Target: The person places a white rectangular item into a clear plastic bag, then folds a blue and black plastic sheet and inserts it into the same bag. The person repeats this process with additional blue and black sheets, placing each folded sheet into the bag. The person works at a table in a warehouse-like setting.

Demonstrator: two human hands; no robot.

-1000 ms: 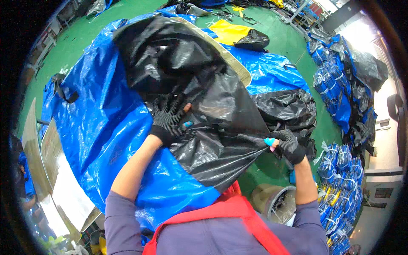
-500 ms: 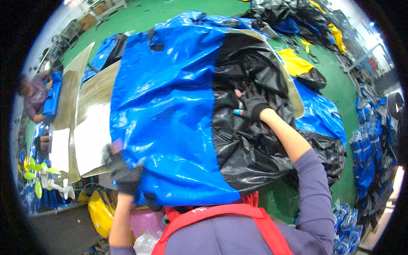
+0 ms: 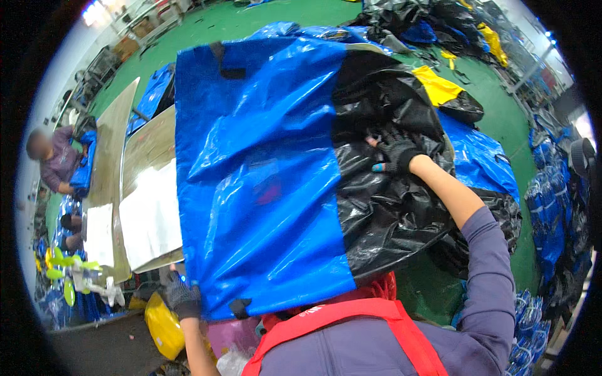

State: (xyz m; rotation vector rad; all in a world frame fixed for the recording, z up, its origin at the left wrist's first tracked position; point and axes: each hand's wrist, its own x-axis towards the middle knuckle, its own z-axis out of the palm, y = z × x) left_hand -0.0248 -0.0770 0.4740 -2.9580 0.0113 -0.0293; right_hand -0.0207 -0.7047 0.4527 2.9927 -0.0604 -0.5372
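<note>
A large glossy bag with a blue part and a black part is spread over the table in front of me. My left hand, in a dark knit glove with bare fingertips, is at the bag's near left corner, its fingers closed on the edge. Creases in the blue run toward that corner. My right hand, gloved the same way, presses on the crumpled black part with its fingers spread. A small black tab shows on the near blue edge, and a dark strap on the far one.
A worn tabletop with a white sheet lies left of the bag. Beyond it a co-worker handles blue material. A small green-bladed fan stands at the lower left. Yellow and black bags lie on the right.
My left hand has moved down to the near left corner, and the bag's blue part is pulled straighter. The right hand stays on the black part. The whole view has shifted slightly.
</note>
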